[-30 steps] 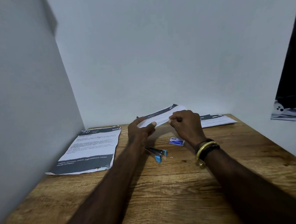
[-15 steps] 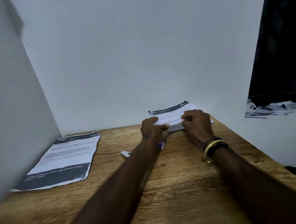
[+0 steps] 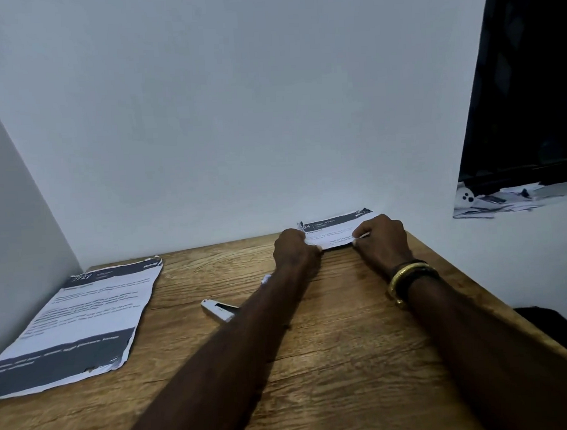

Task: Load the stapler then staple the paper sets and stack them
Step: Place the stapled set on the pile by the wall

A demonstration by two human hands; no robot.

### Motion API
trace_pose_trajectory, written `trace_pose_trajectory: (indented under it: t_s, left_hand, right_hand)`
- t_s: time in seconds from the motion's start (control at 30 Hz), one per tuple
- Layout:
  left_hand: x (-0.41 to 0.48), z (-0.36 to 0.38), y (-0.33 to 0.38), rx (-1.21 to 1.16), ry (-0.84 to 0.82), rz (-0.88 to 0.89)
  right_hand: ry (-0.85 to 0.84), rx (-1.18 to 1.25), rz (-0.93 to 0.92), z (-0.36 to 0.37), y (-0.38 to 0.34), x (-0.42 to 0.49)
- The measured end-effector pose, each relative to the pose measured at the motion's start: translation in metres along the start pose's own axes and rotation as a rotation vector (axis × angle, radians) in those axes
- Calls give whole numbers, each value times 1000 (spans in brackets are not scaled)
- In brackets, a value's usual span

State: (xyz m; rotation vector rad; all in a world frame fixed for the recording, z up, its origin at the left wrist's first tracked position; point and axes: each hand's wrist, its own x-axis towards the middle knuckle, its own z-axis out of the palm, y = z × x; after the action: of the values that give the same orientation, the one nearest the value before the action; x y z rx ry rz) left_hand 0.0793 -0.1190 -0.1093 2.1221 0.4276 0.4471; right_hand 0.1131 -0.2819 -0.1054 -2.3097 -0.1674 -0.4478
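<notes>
The left hand (image 3: 295, 250) and right hand (image 3: 383, 239), each clamped on the near edge of the paper set (image 3: 333, 228), have brought it down from mid-air to the worktop's (image 3: 347, 326) far right corner, away from the stapler (image 3: 218, 308), so stacking seems under way

Lying by the table's (image 3: 349, 359) left edge: first paper set (image 3: 81, 324). Sitting right of it: stapler (image 3: 219, 309). Lying at far right corner: second paper set (image 3: 337, 226).

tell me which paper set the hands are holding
The paper set by the far wall, gripped by the left hand and right hand; the other set lies untouched on the left.
</notes>
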Motion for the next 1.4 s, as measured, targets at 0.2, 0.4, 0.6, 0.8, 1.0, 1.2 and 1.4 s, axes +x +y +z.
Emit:
trace_pose_trajectory:
  t_s: [0.2,0.4,0.6,0.8,1.0,1.2,1.4]
  left_hand:
    - [1,-1,7,274,-42,-46]
    - [-1,-1,11,401,-53,-47]
    - [-3,-16,14,65,50,133]
    - [-16,-55,10,-227,249,170]
    - [-24,-117,-22,-230,375,159]
    - [-33,-181,-68,-175,462,81]
    - [-44,-233,-111,-47,503,-45]
  right_hand:
    - [-79,-83,43,5,2,4]
    - [-88,-89,80,5,1,2]
    - [-8,-21,-12,3,-24,-8]
    - [-37,121,-145,13,-83,-25]
    - [-103,224,-236,45,-144,-53]
    - [-239,238,-283,90,-199,-93]
    - [-391,163,-352,134,-242,-128]
